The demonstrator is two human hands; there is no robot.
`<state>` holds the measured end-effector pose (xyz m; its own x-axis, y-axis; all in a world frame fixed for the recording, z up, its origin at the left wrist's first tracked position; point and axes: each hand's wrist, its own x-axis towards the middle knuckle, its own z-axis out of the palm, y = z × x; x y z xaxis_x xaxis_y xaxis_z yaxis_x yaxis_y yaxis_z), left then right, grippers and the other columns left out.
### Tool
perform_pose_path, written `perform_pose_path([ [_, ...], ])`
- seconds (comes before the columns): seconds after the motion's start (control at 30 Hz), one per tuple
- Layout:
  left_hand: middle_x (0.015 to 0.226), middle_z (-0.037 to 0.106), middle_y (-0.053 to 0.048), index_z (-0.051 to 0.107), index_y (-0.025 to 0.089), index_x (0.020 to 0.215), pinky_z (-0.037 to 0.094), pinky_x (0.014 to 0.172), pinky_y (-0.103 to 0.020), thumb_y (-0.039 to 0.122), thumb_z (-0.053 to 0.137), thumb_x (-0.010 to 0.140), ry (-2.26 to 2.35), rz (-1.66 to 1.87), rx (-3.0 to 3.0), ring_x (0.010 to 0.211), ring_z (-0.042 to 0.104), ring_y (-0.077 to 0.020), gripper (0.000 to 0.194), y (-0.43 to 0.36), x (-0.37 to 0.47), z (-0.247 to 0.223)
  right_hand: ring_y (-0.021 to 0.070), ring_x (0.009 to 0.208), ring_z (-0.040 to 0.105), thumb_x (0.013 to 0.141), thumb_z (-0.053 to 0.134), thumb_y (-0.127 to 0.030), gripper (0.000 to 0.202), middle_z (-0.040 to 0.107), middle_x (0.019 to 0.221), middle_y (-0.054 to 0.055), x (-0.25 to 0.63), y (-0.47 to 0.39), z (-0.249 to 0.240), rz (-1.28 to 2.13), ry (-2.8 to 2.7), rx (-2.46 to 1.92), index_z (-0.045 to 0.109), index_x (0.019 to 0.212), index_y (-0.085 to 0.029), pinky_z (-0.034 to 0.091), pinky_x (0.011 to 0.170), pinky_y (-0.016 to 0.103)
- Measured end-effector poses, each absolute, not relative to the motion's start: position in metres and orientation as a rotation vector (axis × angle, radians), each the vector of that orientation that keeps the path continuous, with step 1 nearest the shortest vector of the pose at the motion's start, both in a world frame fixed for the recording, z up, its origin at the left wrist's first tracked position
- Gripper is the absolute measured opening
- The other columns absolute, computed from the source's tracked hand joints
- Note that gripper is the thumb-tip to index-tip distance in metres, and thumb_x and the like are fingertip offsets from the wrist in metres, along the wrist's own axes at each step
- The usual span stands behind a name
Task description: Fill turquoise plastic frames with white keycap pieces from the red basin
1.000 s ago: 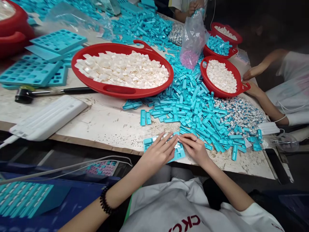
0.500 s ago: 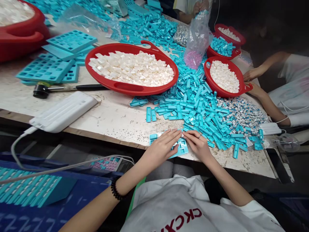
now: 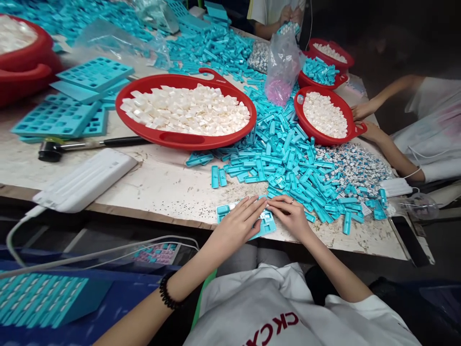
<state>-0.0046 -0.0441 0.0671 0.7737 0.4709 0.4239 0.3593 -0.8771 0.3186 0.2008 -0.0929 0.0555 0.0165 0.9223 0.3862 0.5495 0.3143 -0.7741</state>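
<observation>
A turquoise tray with square recesses (image 3: 269,225) lies at the table's front edge, partly covered by both hands. My left hand (image 3: 243,216) rests flat over it, its fingers extended and pointing right. My right hand (image 3: 291,215) is at the tray's upper right, thumb and forefinger pinched on something small and pale beside the left fingertips; it is too small to name. Just beyond the hands spreads a heap of turquoise rectangular pieces (image 3: 273,158). A red basket (image 3: 187,139) of white square caps (image 3: 187,108) stands behind, to the left.
Stacked turquoise panels (image 3: 57,115), a hammer (image 3: 52,149) and a white power strip (image 3: 84,180) lie left. Small white-and-blue parts (image 3: 356,166), a smaller red basket (image 3: 300,115) and a phone (image 3: 410,240) are right. Another person's hands (image 3: 365,115) are near that basket.
The view has shifted, so the table's contents appear slightly further left. Both hands remain at the tray in nearly the same pose.
</observation>
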Motion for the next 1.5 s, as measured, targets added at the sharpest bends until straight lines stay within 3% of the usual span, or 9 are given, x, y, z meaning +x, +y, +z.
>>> perform_pose_path([
  [0.2,0.142,0.063,-0.012,0.041,0.015,0.150,0.047,0.113,-0.047,0.013,0.049,0.098,0.650,0.746,2.783,0.136,0.054,-0.0272,0.052,-0.042,-0.004,0.062,0.0192,0.090,0.073,0.096,0.067,-0.033,0.018,0.076,0.097,0.006,0.200,-0.091,0.056,0.491,-1.624,-1.398,0.079,0.105,-0.024,0.060,0.085,0.032],
  [0.37,0.139,0.065,-0.013,0.051,0.011,0.142,0.048,0.112,-0.046,0.011,0.051,0.093,0.691,0.717,2.832,0.133,0.057,-0.0278,0.048,-0.048,-0.007,0.060,0.0208,0.101,0.072,0.104,0.048,-0.022,0.031,0.075,0.108,0.009,0.197,-0.101,0.055,0.223,-1.882,-1.283,0.071,0.124,-0.024,0.063,0.088,0.034],
  [0.47,0.147,0.056,-0.014,0.046,0.008,0.146,0.040,0.118,-0.048,0.020,0.054,0.092,0.722,0.594,2.809,0.142,0.046,-0.0299,0.056,-0.054,-0.008,0.062,0.0213,0.102,0.073,0.102,0.045,-0.016,0.040,0.074,0.113,0.009,0.203,-0.103,0.043,-0.032,-2.056,-1.244,0.062,0.137,-0.025,0.063,0.086,0.031],
  [0.57,0.154,0.048,-0.016,0.038,0.004,0.151,0.033,0.122,-0.048,0.044,0.058,0.092,0.738,0.557,2.798,0.147,0.036,-0.0322,0.074,-0.059,-0.008,0.060,0.0227,0.103,0.073,0.101,0.040,-0.014,0.048,0.073,0.118,0.008,0.211,-0.097,0.030,-0.250,-2.183,-1.146,0.052,0.147,-0.025,0.064,0.083,0.030],
  [0.67,0.152,0.049,-0.017,0.037,0.004,0.152,0.034,0.121,-0.047,0.055,0.059,0.091,0.745,0.646,2.834,0.145,0.040,-0.0330,0.082,-0.060,-0.007,0.052,0.0214,0.099,0.074,0.100,0.038,-0.013,0.054,0.074,0.117,0.008,0.217,-0.091,0.026,-0.350,-2.254,-1.059,0.042,0.153,-0.023,0.064,0.081,0.027],
  [0.83,0.150,0.051,-0.017,0.035,0.003,0.153,0.038,0.118,-0.050,0.059,0.058,0.092,0.727,0.683,2.889,0.142,0.044,-0.0344,0.085,-0.059,-0.006,0.048,0.0193,0.098,0.075,0.103,0.038,-0.015,0.054,0.075,0.114,0.009,0.217,-0.090,0.032,-0.359,-2.252,-1.061,0.037,0.156,-0.022,0.063,0.081,0.023],
  [1.13,0.146,0.056,-0.018,0.044,0.004,0.149,0.038,0.118,-0.048,0.066,0.050,0.093,0.751,0.675,2.873,0.139,0.049,-0.0346,0.084,-0.059,-0.003,0.049,0.0227,0.099,0.074,0.102,0.037,-0.017,0.047,0.074,0.115,0.012,0.212,-0.094,0.037,-0.355,-2.275,-1.100,0.052,0.147,-0.019,0.064,0.080,0.029],
  [1.33,0.149,0.054,-0.018,0.036,0.006,0.154,0.033,0.120,-0.050,0.061,0.059,0.091,0.754,0.586,2.890,0.141,0.045,-0.0363,0.087,-0.061,-0.004,0.054,0.0233,0.101,0.073,0.100,0.042,-0.016,0.042,0.072,0.119,0.013,0.210,-0.097,0.040,-0.314,-2.276,-1.102,0.061,0.137,-0.021,0.065,0.081,0.030],
  [1.5,0.146,0.057,-0.016,0.039,0.008,0.152,0.041,0.116,-0.048,0.062,0.062,0.088,0.699,0.749,2.901,0.137,0.051,-0.0350,0.087,-0.053,-0.007,0.050,0.0227,0.094,0.075,0.096,0.046,-0.013,0.042,0.074,0.108,0.013,0.206,-0.090,0.037,-0.272,-2.150,-1.070,0.062,0.135,-0.019,0.065,0.074,0.028],
])
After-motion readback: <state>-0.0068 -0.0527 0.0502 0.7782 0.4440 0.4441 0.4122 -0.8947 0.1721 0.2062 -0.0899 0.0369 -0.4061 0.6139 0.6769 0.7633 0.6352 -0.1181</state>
